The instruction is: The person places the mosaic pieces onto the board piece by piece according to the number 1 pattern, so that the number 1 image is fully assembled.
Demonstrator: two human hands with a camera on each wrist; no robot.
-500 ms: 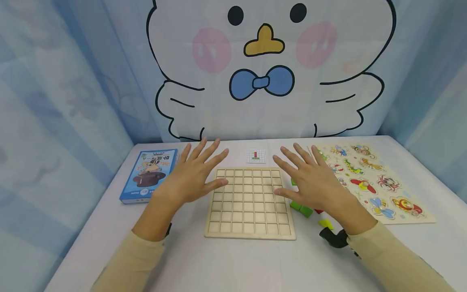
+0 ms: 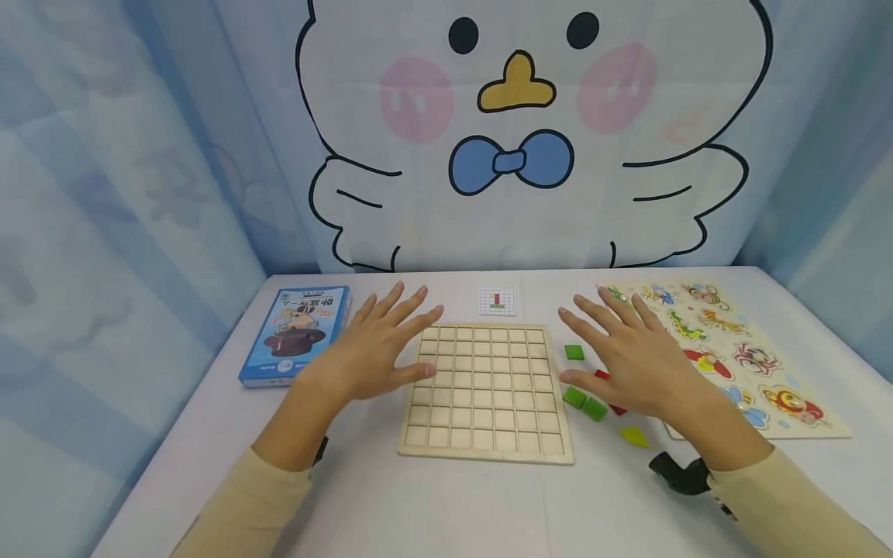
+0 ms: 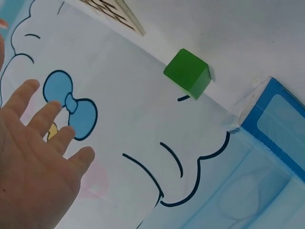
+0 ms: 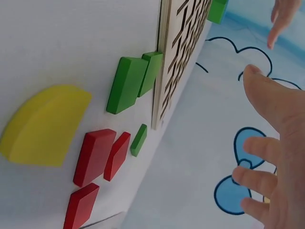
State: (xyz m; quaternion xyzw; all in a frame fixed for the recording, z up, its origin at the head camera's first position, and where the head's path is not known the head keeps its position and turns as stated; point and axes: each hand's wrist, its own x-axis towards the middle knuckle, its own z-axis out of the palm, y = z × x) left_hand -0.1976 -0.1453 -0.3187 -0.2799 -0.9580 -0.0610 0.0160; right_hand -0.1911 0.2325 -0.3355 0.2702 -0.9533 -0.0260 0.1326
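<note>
At the middle of the worktop (image 2: 481,511), the wooden grid board (image 2: 486,397) lies below and between your left hand (image 2: 366,353) and right hand (image 2: 642,360), probably so both can reach it; the pattern card (image 2: 498,302) near the far edge seems placed for reading. Your fingers are straight and spread, holding nothing. Green blocks (image 2: 594,409) lie beside the board's right edge, nearer you than your right thumb; your right hand partly hides the red blocks (image 4: 94,157).
</note>
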